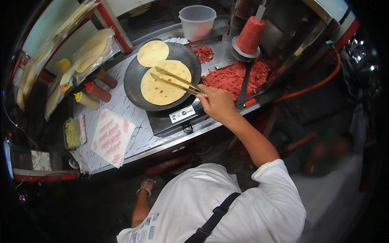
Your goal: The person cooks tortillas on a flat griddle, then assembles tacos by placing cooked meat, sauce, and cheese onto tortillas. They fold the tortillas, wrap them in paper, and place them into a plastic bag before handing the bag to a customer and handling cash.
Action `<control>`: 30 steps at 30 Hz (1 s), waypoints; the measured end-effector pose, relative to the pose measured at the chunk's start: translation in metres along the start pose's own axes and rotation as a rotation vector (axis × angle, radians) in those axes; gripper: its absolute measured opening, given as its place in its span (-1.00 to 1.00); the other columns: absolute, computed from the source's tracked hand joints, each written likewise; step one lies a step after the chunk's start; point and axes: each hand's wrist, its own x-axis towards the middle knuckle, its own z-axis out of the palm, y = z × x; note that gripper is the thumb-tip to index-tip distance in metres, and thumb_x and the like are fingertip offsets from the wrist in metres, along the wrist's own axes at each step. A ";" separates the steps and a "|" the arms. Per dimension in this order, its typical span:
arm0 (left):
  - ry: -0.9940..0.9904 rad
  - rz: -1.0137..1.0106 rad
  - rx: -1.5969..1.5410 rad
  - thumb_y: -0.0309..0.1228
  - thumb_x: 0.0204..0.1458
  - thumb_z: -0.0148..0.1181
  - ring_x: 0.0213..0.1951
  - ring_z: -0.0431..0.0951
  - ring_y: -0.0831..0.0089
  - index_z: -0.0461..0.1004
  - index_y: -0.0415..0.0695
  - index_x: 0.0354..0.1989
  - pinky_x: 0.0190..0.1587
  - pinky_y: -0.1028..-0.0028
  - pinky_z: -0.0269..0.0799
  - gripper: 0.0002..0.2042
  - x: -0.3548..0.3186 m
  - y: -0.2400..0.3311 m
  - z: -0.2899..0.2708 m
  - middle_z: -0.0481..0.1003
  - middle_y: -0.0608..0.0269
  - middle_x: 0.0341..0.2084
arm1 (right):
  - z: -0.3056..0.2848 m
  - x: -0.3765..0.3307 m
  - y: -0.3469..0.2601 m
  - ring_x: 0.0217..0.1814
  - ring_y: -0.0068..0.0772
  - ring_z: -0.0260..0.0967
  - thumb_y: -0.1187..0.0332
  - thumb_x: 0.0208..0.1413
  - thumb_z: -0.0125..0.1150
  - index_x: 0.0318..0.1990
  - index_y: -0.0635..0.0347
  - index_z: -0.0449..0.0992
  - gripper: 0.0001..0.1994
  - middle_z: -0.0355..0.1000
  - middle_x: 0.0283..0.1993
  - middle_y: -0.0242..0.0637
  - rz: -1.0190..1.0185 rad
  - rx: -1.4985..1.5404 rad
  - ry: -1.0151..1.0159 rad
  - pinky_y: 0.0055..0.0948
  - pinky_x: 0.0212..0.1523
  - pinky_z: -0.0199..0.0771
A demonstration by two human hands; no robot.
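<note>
My right hand [218, 102] is closed round the handle end of metal tongs [176, 82]. The tong tips reach over a large flatbread [156, 94] in a dark round pan [133, 83]; whether they touch it I cannot tell. Behind it, a smaller flatbread [153, 54] lies partly over the pan's far rim. The pan rests on a black portable gas stove [164, 121]. Down beside my body, below the counter, hangs my left hand [146, 186] in a clear plastic glove. Its fingers are too dim to read, and no held thing shows there.
Right of the pan, a metal tray [221, 44] bears shaved red meat [243, 77], a long dark knife [244, 83] and a meat cone [251, 34]. Sauce bottles [97, 91], printed wrapping paper [112, 137] and a lettuce container [72, 133] are left. A person [324, 152] is behind, right.
</note>
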 end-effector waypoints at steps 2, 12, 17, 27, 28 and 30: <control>-0.127 -0.068 0.022 -0.07 0.18 -0.05 0.04 0.56 0.06 0.64 0.00 -0.21 0.10 0.18 0.44 -0.63 -0.003 0.000 -0.003 0.59 0.03 -0.07 | -0.002 -0.003 0.003 -0.37 -0.01 0.51 0.25 0.19 0.19 -0.01 0.10 0.51 -0.74 0.50 -0.42 -0.15 0.002 -0.081 -0.034 -0.09 -0.38 0.47; -0.210 -0.053 -0.158 0.00 0.15 0.05 0.00 0.58 0.06 0.66 -0.01 -0.09 0.14 0.21 0.44 -0.58 -0.032 -0.003 -0.017 0.62 0.06 -0.10 | -0.036 -0.012 0.026 -0.35 -0.05 0.50 0.27 0.17 0.24 0.09 0.03 0.51 -0.67 0.47 -0.37 -0.18 -0.121 0.011 0.071 -0.15 -0.35 0.48; -0.169 -0.154 -0.083 -0.12 0.20 -0.01 0.04 0.57 0.09 0.61 -0.03 -0.09 0.11 0.20 0.48 -0.66 -0.033 -0.026 0.008 0.58 0.10 -0.01 | -0.112 -0.026 0.059 -0.37 -0.21 0.41 0.43 -0.02 0.33 0.08 0.06 0.58 -0.58 0.41 -0.36 -0.29 -0.328 -0.325 0.050 -0.26 -0.36 0.44; -0.344 0.399 0.525 -0.14 0.29 -0.20 0.10 0.53 0.09 0.58 -0.04 -0.05 0.10 0.13 0.47 -0.61 -0.018 -0.059 0.067 0.55 0.03 0.04 | 0.002 0.047 0.021 -0.40 -0.25 0.44 0.46 -0.02 0.28 0.06 -0.02 0.60 -0.59 0.44 -0.39 -0.30 -0.618 -0.272 0.210 -0.29 -0.38 0.44; -0.264 0.237 0.397 -0.15 0.29 -0.21 0.10 0.54 0.10 0.58 -0.02 -0.06 0.10 0.13 0.48 -0.61 -0.019 -0.057 0.062 0.55 0.03 0.03 | -0.003 0.060 0.018 -0.41 -0.24 0.45 0.45 -0.02 0.27 0.05 -0.04 0.60 -0.59 0.44 -0.40 -0.29 -0.566 -0.298 0.221 -0.27 -0.39 0.44; -0.117 -0.073 0.142 -0.17 0.30 -0.23 0.10 0.54 0.13 0.58 0.01 -0.07 0.08 0.12 0.49 -0.62 -0.022 -0.049 0.049 0.56 0.04 0.01 | -0.024 0.082 0.017 -0.42 -0.21 0.47 0.41 0.03 0.27 0.05 -0.04 0.59 -0.63 0.44 -0.42 -0.24 -0.461 -0.231 0.267 -0.25 -0.40 0.43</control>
